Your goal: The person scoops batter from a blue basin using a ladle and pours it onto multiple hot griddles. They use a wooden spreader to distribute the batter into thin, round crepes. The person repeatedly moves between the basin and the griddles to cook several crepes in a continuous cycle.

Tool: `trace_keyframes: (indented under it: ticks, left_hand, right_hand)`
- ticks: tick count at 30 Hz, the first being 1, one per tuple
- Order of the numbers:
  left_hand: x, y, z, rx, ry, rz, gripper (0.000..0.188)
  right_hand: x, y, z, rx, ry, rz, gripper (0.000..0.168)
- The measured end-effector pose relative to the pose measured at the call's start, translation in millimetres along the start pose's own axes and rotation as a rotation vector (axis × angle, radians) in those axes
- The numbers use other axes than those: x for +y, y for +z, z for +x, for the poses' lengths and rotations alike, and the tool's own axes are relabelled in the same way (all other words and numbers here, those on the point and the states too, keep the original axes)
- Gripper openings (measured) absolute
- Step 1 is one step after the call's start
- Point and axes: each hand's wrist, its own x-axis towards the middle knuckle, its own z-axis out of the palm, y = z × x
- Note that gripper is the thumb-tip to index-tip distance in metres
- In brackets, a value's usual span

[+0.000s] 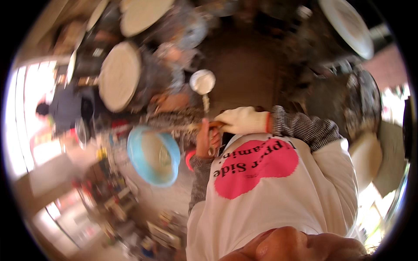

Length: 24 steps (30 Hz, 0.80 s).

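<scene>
My left hand [208, 138], bare, is closed around the handle of a ladle [202, 82]. The ladle's round, pale-coated bowl points away from my body, and a ring-like end shows below the fingers. Close beside it, my right hand [245, 120] wears a cream knitted glove with an orange-red cuff and grips the end of a long wooden stick [189, 128]. This stick runs left past my left hand, over the rim of a light-blue plastic basin [132, 156]. Pale, cloudy liquid lies in the basin. Blur hides where the two handles cross.
Large round vessels with pale tops [120, 76] stand ahead and to the left. Another pale-rimmed round vessel [349, 27] is at the upper right. A person in dark clothes [67, 106] is at the far left. Mixed items [119, 199] lie at the lower left.
</scene>
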Motion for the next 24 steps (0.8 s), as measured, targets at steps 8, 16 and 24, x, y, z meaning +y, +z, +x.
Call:
trace_keyframes:
  ticks: [8,16,24]
  left_hand:
    - [7,-117,-60,-0.064,0.164,-0.121,0.031]
    - [13,-243,-100,0.058,0.197,-0.448,0.026]
    - [33,-328,-142,0.178,0.319,-0.681,0.018]
  right_hand:
    - [-83,39,69,-0.283,-0.084,0.059,0.041]
    - [-176,124,158,-0.536,-0.235,-0.022,0.043]
    - [-201,144,295,0.015,-0.425,-0.24,0.049]
